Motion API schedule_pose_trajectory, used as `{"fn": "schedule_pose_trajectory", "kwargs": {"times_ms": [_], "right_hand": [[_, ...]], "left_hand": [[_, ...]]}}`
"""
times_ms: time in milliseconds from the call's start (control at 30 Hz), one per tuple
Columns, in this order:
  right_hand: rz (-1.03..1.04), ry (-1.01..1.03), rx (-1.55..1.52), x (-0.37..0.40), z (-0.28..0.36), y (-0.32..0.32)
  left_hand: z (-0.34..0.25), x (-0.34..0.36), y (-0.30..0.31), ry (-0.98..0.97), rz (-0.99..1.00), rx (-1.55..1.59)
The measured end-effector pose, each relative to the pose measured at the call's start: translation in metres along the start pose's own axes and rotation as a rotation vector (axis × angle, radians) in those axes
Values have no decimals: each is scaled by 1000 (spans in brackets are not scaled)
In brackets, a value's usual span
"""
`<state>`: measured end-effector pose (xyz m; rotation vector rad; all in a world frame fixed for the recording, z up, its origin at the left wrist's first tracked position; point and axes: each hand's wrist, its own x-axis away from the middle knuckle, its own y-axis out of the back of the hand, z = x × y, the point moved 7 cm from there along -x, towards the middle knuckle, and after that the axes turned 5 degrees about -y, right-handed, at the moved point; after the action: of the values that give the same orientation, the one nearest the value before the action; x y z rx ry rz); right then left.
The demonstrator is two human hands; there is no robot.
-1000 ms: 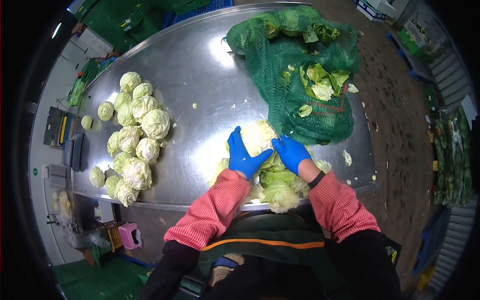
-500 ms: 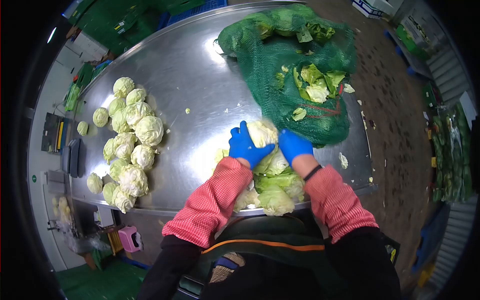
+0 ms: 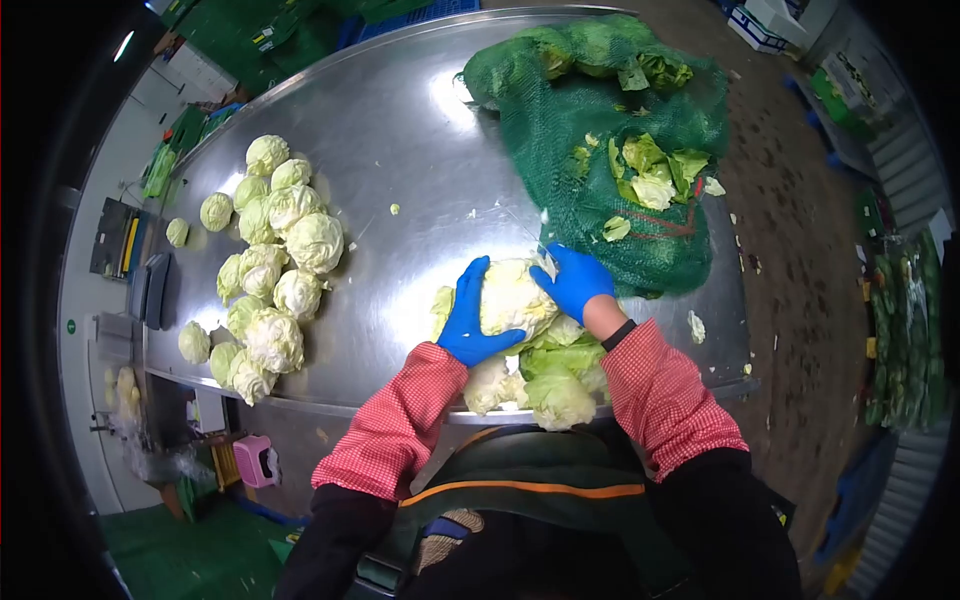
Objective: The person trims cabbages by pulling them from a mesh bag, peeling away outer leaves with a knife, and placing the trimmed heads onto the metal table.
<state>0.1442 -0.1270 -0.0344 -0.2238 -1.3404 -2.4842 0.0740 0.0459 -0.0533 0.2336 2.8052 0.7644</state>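
Note:
A pale iceberg lettuce head [image 3: 513, 300] sits in front of me, above loose leaves. My left hand [image 3: 467, 318], in a blue glove, cups its left side with thumb and fingers spread around it. At its upper right, my right hand [image 3: 580, 280], gloved too, has its fingers closed on a small whitish leaf piece [image 3: 546, 264] at the head's edge. The fingertips there are partly hidden. Green outer leaves [image 3: 560, 365] and a pale leafy clump [image 3: 488, 385] lie below the head, near the table's front edge.
On the steel table [image 3: 400, 130], a group of pale lettuce heads [image 3: 314, 243] stands at the left. A green mesh bag [image 3: 540, 140] with lettuce inside covers the far right, with loose leaves [image 3: 655, 170] on top. Scraps lie about. A pink stool [image 3: 256, 461] stands on the floor.
My left hand has shifted left and down around the head. My right hand has turned inward over its upper right edge, where a whitish leaf piece now shows. The view has shifted slightly.

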Motion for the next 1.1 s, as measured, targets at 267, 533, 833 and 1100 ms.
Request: {"fn": "schedule_pose_trajectory", "kwargs": {"times_ms": [267,533,833,1100], "right_hand": [[-171,121,-45,44,16,-10],[-127,11,231,38,-61,-8],[-70,322,525,96,21,24],[-48,-223,57,40,-37,54]], "left_hand": [[17,19,-3,316,-211,30],[8,18,1,231,-104,24],[-1,11,-8,159,-132,7],[-17,12,-5,77,-129,-15]]}}
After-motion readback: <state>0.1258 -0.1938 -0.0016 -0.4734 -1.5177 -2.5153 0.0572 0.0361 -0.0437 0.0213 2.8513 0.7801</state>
